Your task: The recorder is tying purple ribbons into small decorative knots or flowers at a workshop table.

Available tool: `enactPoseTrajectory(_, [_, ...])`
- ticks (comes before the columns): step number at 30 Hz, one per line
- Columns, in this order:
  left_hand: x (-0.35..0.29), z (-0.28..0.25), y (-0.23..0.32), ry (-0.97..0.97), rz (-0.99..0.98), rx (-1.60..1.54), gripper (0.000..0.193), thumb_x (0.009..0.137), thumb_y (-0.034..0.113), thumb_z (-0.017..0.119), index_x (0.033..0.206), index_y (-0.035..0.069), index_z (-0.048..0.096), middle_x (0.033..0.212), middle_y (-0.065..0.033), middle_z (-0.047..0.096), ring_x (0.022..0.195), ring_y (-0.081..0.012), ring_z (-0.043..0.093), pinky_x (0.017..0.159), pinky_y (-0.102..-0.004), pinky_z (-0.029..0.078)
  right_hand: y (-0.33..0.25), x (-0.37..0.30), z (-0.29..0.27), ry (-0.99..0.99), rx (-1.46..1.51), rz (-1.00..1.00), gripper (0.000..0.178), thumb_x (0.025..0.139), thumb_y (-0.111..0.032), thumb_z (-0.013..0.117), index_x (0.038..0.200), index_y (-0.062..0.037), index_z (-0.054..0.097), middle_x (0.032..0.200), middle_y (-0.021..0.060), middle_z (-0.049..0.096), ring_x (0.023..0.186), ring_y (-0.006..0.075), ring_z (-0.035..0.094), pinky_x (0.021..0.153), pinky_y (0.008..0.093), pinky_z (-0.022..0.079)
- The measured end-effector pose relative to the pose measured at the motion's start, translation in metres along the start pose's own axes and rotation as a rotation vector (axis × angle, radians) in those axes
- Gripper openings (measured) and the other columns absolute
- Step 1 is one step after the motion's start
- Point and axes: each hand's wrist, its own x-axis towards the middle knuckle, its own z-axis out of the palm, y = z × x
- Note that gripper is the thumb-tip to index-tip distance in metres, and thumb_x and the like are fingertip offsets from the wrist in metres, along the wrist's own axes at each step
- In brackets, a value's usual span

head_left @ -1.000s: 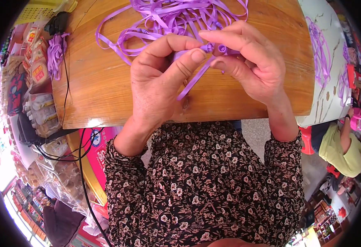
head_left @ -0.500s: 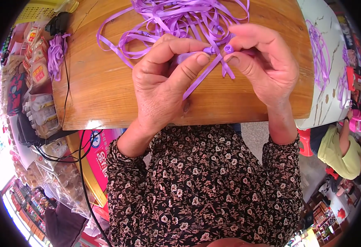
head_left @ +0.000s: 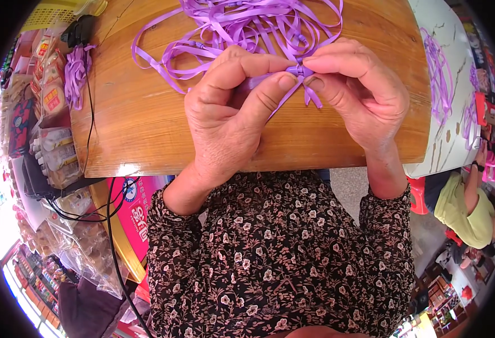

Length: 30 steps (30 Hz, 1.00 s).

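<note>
Left hand (head_left: pixel 230 107) is clamping thumb and index tip together on the left end of a purple plastic connector (head_left: pixel 300 71); right hand (head_left: pixel 368 96) is pinching its right end the same way. Connector is sitting between the two sets of fingertips, above the wooden table (head_left: pixel 140 127), near the front of the lanyard pile. Its two ends are meeting or nearly so in the narrow gap; can't tell if they're locking, fingertips are covering most of it. A purple ribbon (head_left: pixel 284 101) is slanting down-left from just under the connector, partly behind the left thumb; a short ribbon tail (head_left: pixel 313 98) is hanging by the right thumb.

Tangled purple lanyard pile (head_left: pixel 233 28) is lying beyond the hands, loops spreading left. A bunched purple lanyard bundle (head_left: pixel 77 76) is lying at the table's left edge, thin black cable (head_left: pixel 93 107) running beside it. More loose purple lanyards (head_left: pixel 439 73) are lying on the white marbled table (head_left: pixel 447 141) at right. Yellow basket (head_left: pixel 50 16) is standing far upper left; pink box (head_left: pixel 138 219) is sitting below the table's left corner. Wearer is wearing a dark floral top (head_left: pixel 292 248). Another person in a yellow-green top (head_left: pixel 464 211) is bending near a red stool (head_left: pixel 418 196), far right.
</note>
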Motion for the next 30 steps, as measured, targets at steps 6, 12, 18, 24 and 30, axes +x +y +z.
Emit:
enactPoseTrajectory(6, [0.001, 0.001, 0.0, 0.002, 0.026, 0.063, 0.009, 0.077, 0.001, 0.07, 0.085, 0.002, 0.067, 0.071, 0.001, 0.053, 0.064, -0.0052, 0.045, 0.054, -0.0189, 0.034, 0.004, -0.002, -0.002, 0.009, 0.0, 0.036, 0.019, 0.075, 0.007, 0.068, 0.092, -0.0026, 0.068, 0.086, 0.0046, 0.064, 0.071, 0.0091, 0.058, 0.056, 0.0187, 0.043])
enactPoseTrajectory(12, [0.0, 0.001, 0.002, 0.013, 0.094, 0.139, 0.01, 0.073, -0.002, 0.071, 0.081, 0.003, 0.066, 0.067, 0.0008, 0.053, 0.061, -0.0064, 0.045, 0.052, -0.0206, 0.033, 0.006, -0.001, -0.001, 0.009, 0.0, -0.038, 0.017, 0.075, 0.005, 0.068, 0.09, -0.0023, 0.068, 0.085, 0.005, 0.064, 0.07, 0.0089, 0.057, 0.056, 0.0186, 0.042])
enactPoseTrajectory(18, [0.0, -0.008, 0.007, -0.146, 0.244, 0.33, 0.014, 0.079, -0.007, 0.064, 0.092, -0.003, 0.064, 0.076, -0.0018, 0.054, 0.069, -0.0072, 0.049, 0.061, -0.018, 0.037, 0.003, -0.002, -0.004, -0.027, 0.015, -0.027, 0.015, 0.076, 0.006, 0.067, 0.089, -0.0022, 0.068, 0.085, 0.0062, 0.064, 0.07, 0.0089, 0.057, 0.056, 0.0181, 0.042])
enactPoseTrajectory(24, [-0.002, -0.001, 0.013, -0.1, 0.295, 0.35, 0.015, 0.075, -0.008, 0.066, 0.09, -0.003, 0.065, 0.074, -0.0033, 0.054, 0.065, -0.0095, 0.046, 0.058, -0.0205, 0.035, 0.0, 0.0, -0.007, -0.093, 0.016, -0.09, 0.016, 0.076, 0.009, 0.065, 0.091, 0.006, 0.061, 0.087, 0.015, 0.062, 0.076, 0.0181, 0.058, 0.061, 0.0236, 0.048])
enactPoseTrajectory(30, [-0.002, 0.001, 0.007, -0.091, 0.376, 0.37, 0.017, 0.074, -0.007, 0.067, 0.09, -0.003, 0.065, 0.071, -0.0033, 0.054, 0.063, -0.0109, 0.045, 0.057, -0.0216, 0.035, -0.003, 0.0, -0.008, -0.083, -0.039, -0.114, 0.015, 0.075, 0.006, 0.066, 0.089, 0.0053, 0.061, 0.084, 0.0142, 0.062, 0.073, 0.0191, 0.058, 0.063, 0.0263, 0.046])
